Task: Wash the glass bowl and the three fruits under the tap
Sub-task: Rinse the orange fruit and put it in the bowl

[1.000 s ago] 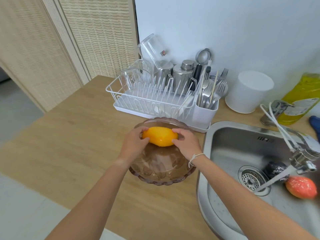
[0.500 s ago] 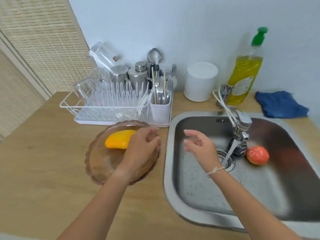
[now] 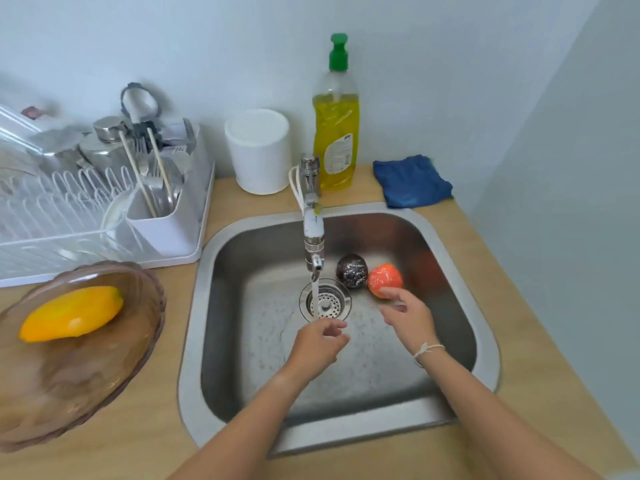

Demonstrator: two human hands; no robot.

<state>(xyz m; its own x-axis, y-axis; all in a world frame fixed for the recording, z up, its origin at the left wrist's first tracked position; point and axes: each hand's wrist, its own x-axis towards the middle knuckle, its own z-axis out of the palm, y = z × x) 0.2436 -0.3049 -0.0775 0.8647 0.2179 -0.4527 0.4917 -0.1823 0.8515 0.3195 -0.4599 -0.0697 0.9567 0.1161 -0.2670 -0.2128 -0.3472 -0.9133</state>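
- The left grip [image 3: 320, 344] hangs over the sink [image 3: 194, 306] just in front of the drain, fingers loosely curled and holding nothing; the water stream from the tap [image 3: 313, 233] falls just beyond its fingertips.
- The right grip [image 3: 405, 315] is to the right of the drain, fingers spread and relaxed, holding nothing; its fingertips reach the near side of the red-orange fruit [image 3: 384, 278], and whether they touch it I cannot tell. A white string bracelet [image 3: 426, 349] circles that wrist.
- Far to the left of the sink, the glass bowl [image 3: 86, 368] stands on the tabletop [image 3: 138, 441], brownish and clear, with a scalloped rim.
- The yellow fruit [image 3: 71, 313] lies inside the bowl, towards its far-left side.
- Behind the bowl, left of the sink, a white dish rack [image 3: 104, 216] holds metal containers, cutlery and chopsticks.
- Inside the sink, the dark fruit [image 3: 352, 271] sits just right of the tap spout, touching or nearly touching the red-orange fruit on its right.
- Behind the sink stand a white canister [image 3: 258, 150] and, right of the tap, a bottle of yellow dish soap [image 3: 336, 133] with a green cap.
- At the sink's far-right corner lies a folded blue cloth [image 3: 412, 181].
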